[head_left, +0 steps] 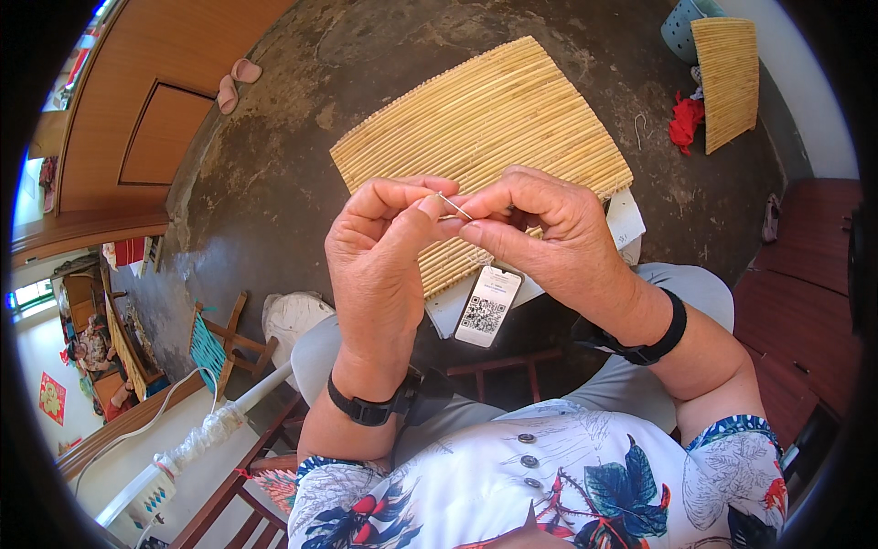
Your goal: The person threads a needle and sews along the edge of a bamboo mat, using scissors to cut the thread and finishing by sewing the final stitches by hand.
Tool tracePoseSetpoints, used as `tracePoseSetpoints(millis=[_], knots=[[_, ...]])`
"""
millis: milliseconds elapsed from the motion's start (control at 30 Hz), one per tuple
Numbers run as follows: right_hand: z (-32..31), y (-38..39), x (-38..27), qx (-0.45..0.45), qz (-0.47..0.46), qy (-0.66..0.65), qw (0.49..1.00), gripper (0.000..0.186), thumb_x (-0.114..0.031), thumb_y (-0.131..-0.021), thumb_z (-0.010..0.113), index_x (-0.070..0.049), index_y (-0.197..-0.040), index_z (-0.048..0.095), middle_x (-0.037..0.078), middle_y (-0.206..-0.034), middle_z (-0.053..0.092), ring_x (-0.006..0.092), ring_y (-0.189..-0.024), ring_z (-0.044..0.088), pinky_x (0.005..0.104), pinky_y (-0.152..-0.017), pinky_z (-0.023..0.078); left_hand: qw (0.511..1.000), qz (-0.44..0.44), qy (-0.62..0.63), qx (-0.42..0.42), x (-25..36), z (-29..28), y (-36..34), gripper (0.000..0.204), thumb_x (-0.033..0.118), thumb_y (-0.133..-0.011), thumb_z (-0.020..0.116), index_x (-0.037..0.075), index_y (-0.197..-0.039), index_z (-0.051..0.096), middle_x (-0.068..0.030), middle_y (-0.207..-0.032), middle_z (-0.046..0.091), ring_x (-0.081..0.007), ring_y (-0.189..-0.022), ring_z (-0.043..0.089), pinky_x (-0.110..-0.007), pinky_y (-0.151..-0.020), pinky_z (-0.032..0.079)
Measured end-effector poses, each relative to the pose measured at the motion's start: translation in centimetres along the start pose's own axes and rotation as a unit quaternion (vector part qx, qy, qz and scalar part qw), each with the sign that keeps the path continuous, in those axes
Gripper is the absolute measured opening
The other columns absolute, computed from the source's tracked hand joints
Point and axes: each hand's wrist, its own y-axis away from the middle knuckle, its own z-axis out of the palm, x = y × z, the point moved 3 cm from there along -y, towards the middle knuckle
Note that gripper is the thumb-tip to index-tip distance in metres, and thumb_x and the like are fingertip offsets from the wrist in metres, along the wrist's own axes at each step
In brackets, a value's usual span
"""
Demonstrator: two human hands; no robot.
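Observation:
My left hand [380,252] and my right hand [540,233] meet in front of me, thumbs and forefingers pinched on a thin needle-like piece [454,206], held slanting between them; any thread on it is too fine to make out clearly. Beneath them lies a curved mat of pale yellow slats [498,110] over a white board [629,217]. A phone [485,306] showing a square code rests below my hands, near my lap.
A second slat panel [730,82] leans by a blue basket [681,27] and red cloth [686,123]. Pink slippers [229,91] lie by a wooden cabinet [146,110]. A low chair [219,339] stands left, a dark red cabinet [805,293] right.

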Motion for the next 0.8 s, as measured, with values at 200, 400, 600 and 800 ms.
tracePoseSetpoints(millis=[200, 400, 600, 800], knots=[[0.02, 0.00, 0.11, 0.006, -0.011, 0.005, 1.000, 0.005, -0.002, -0.080, 0.065, -0.001, -0.085, 0.065, 0.001, -0.074, 0.058, 0.0052, -0.061, 0.051, 0.0193, -0.052, 0.040, 1.000, 0.000, -0.003, -0.001, -0.10, -0.02, -0.07, 0.005, -0.003, -0.083, 0.056, -0.005, -0.085, 0.060, -0.0171, -0.095, 0.060, -0.0172, -0.082, 0.062, -0.027, -0.072, 0.054], [-0.09, -0.03, 0.04, 0.008, -0.045, 0.028, 0.999, 0.007, 0.000, -0.078, 0.065, -0.002, -0.085, 0.066, 0.002, -0.073, 0.058, 0.0068, -0.061, 0.052, 0.0200, -0.051, 0.040, 1.000, 0.005, -0.012, 0.000, -0.05, 0.07, -0.02, 0.005, -0.003, -0.083, 0.057, -0.005, -0.085, 0.061, -0.0163, -0.094, 0.061, -0.0168, -0.083, 0.062, -0.027, -0.072, 0.054], [-0.10, 0.03, 0.19, 0.017, -0.055, 0.043, 0.997, 0.008, 0.000, -0.077, 0.065, -0.002, -0.085, 0.065, 0.004, -0.073, 0.059, 0.0090, -0.060, 0.053, 0.0218, -0.050, 0.041, 1.000, 0.010, -0.015, 0.001, -0.24, 0.04, -0.04, 0.006, -0.003, -0.083, 0.057, -0.006, -0.086, 0.062, -0.0161, -0.093, 0.062, -0.0161, -0.081, 0.062, -0.027, -0.072, 0.054], [-0.11, 0.11, -0.41, 0.027, -0.103, 0.122, 0.987, 0.010, 0.000, -0.075, 0.066, -0.003, -0.084, 0.065, 0.007, -0.071, 0.058, 0.0148, -0.058, 0.055, 0.0251, -0.049, 0.042, 0.999, 0.023, -0.024, 0.008, -0.40, 0.15, -0.11, 0.007, -0.005, -0.082, 0.055, -0.006, -0.085, 0.062, -0.0153, -0.092, 0.062, -0.0161, -0.080, 0.062, -0.027, -0.071, 0.054]])
